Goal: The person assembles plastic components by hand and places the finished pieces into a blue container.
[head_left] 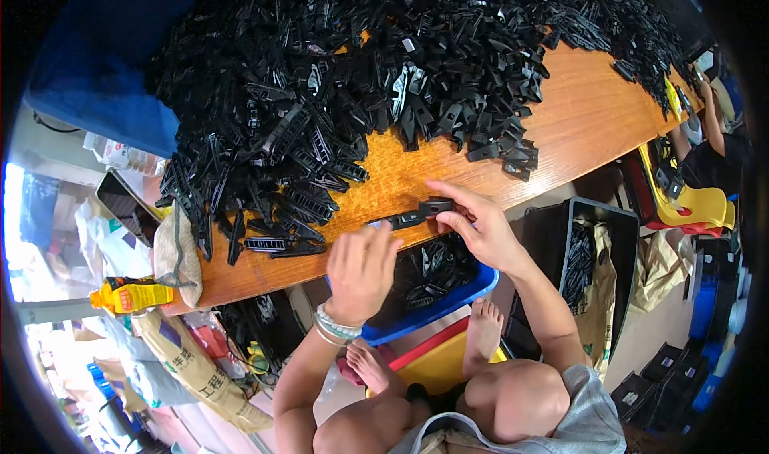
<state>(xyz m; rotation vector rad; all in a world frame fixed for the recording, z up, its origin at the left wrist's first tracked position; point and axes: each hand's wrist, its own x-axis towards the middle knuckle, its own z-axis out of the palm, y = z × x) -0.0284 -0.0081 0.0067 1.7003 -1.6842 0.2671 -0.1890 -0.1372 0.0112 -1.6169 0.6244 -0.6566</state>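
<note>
Over the near edge of the table, a long narrow black plastic part [408, 218] lies slanted between my two hands. My right hand [485, 230] has its thumb and fingers around the right end, which is wider and blockier. The right index finger stretches out above it. My left hand [358, 274], with beaded bracelets on the wrist, is curled at the part's left end, its fingertips against it and its thumb hidden. Just below my hands, a blue bin [452, 303] holds more black parts. A large heap of similar black plastic parts [320, 77] covers most of the tabletop.
The wooden table [593, 109] bends away to the right, where another person's arm [713, 117] shows. A black crate [570, 213] stands beside my right forearm. A yellow bottle [132, 295] and a cloth [178, 254] are at the left corner. A yellow stool [436, 370] is between my feet.
</note>
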